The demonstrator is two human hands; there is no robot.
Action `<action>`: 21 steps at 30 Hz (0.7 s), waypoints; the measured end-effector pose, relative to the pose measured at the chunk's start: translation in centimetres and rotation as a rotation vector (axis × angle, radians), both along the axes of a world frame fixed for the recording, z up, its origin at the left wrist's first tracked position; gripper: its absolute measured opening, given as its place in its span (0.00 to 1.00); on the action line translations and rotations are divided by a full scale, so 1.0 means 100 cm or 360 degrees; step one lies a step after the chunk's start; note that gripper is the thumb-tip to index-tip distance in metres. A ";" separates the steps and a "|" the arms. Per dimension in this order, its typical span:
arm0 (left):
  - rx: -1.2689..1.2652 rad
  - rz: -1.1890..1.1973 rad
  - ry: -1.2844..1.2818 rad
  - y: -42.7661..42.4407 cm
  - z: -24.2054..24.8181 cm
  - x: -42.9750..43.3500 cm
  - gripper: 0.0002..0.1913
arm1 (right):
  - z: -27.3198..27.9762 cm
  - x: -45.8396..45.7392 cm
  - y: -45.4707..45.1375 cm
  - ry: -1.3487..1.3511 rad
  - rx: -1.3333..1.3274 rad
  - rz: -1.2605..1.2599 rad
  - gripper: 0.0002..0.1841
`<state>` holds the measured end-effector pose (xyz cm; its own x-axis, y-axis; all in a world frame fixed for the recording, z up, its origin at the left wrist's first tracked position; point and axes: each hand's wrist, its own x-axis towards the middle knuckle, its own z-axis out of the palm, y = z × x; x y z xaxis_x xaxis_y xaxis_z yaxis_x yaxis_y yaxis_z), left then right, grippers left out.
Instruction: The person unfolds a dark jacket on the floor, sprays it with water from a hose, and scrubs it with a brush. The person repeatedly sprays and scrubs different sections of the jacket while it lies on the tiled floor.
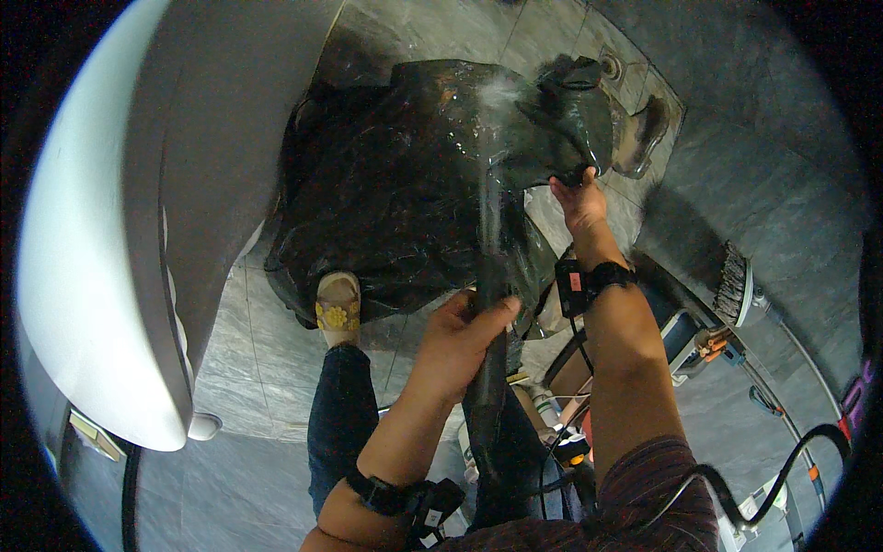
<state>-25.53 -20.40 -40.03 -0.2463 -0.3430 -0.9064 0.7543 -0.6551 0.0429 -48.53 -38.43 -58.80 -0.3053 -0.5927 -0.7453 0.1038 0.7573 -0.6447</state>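
A large, wet, dark sheet-like item (393, 186), perhaps plastic or coated fabric, lies spread in folds on the tiled floor. My left hand (459, 338) is closed around a long, dark, narrow piece (491, 372) that runs up and down in front of me; whether it is a tube or part of the sheet, I cannot tell. Farther up on the right, my right hand (583, 200) grips the lower edge of the sheet's bunched, glossy end (572, 124), its fingertips partly hidden. A pale, blurred streak crosses the sheet above my left hand.
A white, curved fixture (90, 276), perhaps a bathtub, stands at left. My shoe (338, 303) touches the sheet's lower edge. A round floor drain (611, 67) and a dark, boot-like object (641, 138) are at upper right. A long-handled brush (735, 286) and several bottles and tools are at right.
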 end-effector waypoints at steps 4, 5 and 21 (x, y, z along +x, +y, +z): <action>0.0049 0.0268 -0.0165 0.003 -0.001 0.000 0.13 | -0.004 -0.001 0.000 0.0001 -0.0008 -0.0047 0.28; 0.0066 0.0274 -0.0215 0.003 -0.001 -0.001 0.13 | -0.005 -0.001 0.000 0.0034 0.0005 -0.0078 0.28; -0.0002 0.0107 -0.0321 0.027 0.001 -0.002 0.14 | 0.001 0.070 0.076 0.0070 0.0448 0.0769 0.18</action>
